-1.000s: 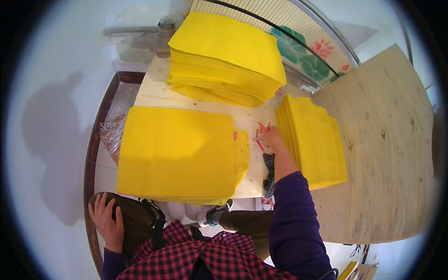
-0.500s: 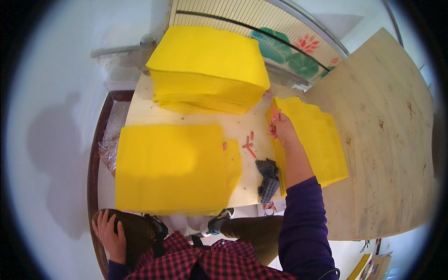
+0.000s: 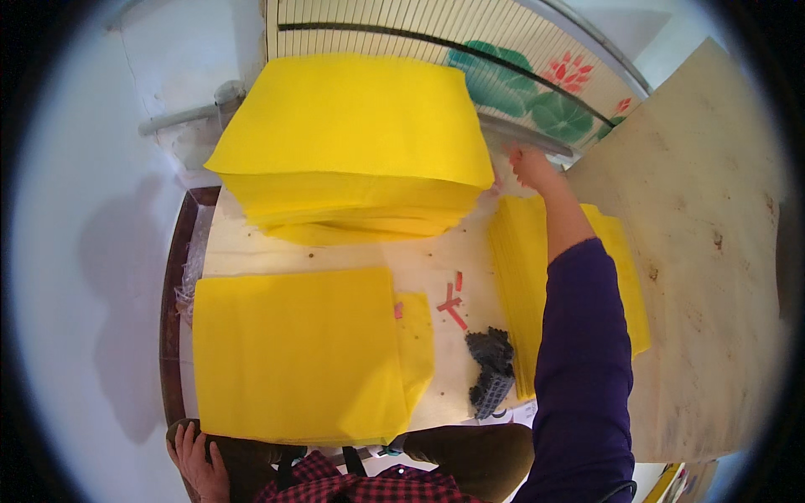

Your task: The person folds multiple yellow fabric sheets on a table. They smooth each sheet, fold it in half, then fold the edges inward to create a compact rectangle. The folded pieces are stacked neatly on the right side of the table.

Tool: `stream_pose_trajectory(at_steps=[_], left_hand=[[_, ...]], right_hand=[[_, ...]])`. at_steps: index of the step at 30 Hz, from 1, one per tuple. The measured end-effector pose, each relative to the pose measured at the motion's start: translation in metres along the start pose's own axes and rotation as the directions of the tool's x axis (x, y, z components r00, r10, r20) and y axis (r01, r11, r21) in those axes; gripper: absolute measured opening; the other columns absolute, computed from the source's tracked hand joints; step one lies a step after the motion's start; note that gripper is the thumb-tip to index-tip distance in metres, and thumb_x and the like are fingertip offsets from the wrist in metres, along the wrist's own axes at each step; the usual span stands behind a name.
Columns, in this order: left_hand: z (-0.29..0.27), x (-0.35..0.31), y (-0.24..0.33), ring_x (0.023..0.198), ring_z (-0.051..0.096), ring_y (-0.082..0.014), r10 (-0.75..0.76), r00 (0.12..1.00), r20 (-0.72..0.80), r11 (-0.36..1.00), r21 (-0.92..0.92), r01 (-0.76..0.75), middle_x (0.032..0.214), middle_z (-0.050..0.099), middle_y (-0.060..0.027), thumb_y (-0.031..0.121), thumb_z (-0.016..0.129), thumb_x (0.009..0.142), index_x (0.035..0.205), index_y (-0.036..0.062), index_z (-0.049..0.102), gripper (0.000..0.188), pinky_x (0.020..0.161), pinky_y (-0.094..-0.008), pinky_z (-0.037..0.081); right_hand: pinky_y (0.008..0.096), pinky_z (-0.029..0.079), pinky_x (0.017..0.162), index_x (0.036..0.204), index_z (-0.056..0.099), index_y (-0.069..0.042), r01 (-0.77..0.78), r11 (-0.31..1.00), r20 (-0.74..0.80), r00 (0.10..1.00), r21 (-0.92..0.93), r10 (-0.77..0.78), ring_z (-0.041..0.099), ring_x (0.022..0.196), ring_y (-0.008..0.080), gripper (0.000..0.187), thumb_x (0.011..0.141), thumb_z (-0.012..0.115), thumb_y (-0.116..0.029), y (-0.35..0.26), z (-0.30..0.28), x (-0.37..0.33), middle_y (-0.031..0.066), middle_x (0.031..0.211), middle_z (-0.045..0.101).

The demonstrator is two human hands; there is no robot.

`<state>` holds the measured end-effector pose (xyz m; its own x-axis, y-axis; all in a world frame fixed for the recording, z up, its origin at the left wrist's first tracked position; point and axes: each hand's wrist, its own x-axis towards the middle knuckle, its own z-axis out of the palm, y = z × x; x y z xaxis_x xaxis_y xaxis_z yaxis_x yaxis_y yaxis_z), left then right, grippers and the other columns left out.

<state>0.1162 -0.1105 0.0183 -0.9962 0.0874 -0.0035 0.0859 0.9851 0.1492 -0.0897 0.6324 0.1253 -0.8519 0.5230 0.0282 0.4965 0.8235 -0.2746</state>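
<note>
My right hand [image 3: 532,168] reaches over the far end of the right-hand stack of yellow sheets [image 3: 520,251], its fingers curled together; whatever they hold, if anything, is too blurred to tell. My left hand [image 3: 198,461] rests open on my left knee, fingers spread. A yellow sheet [image 3: 293,356] lies flat on the near left of the table, over another yellow piece [image 3: 415,360] with a small red tab [image 3: 398,311]. Beyond it stands a tall stack of yellow sheets [image 3: 352,117]. Red strips [image 3: 453,306] lie loose to the right of the flat sheet.
A crumpled dark grey textured piece [image 3: 490,373] lies by the table's [image 3: 335,256] near edge. A wooden board [image 3: 704,251] rises on the right. A slatted panel with painted lotus flowers [image 3: 377,29] stands behind, and a white wall [image 3: 75,293] is at the left.
My right hand has moved away from me, from the right stack's left edge to past its far end. The view has shifted, so the table sits lower. My left hand stays on the knee.
</note>
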Motion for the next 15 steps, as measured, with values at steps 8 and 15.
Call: stream_pose_trajectory(at_steps=[8, 15], left_hand=[[0.001, 0.003, -0.001, 0.133, 0.037, -0.0334, 0.074, 0.997, -0.031, 0.997, 0.028, -0.073, 0.131, 0.053, -0.0144, 0.016, 0.053, 0.094, 0.111, 0.0038, 0.062, 0.023, 0.115, -0.0544, 0.016], [-0.001, 0.0, -0.007, 0.131, 0.041, -0.0336, 0.086, 0.995, -0.04, 0.996, 0.001, -0.086, 0.13, 0.054, -0.0152, 0.013, 0.054, 0.091, 0.108, -0.0015, 0.061, 0.023, 0.114, -0.0528, 0.018]], right_hand=[[0.0423, 0.05, 0.086, 0.112, 0.063, -0.007, 0.062, 0.947, -0.114, 0.988, -0.316, -0.103, 0.062, 0.101, 0.0374, 0.031, 0.081, 0.06, -0.01, 0.009, 0.024, 0.03, 0.0201, 0.11, 0.064], [0.0389, 0.051, 0.077, 0.094, 0.068, -0.003, 0.292, 0.942, -0.03, 0.953, -0.164, -0.3, 0.065, 0.086, 0.0304, 0.018, 0.078, 0.064, -0.013, -0.032, -0.026, -0.066, 0.0173, 0.092, 0.068]])
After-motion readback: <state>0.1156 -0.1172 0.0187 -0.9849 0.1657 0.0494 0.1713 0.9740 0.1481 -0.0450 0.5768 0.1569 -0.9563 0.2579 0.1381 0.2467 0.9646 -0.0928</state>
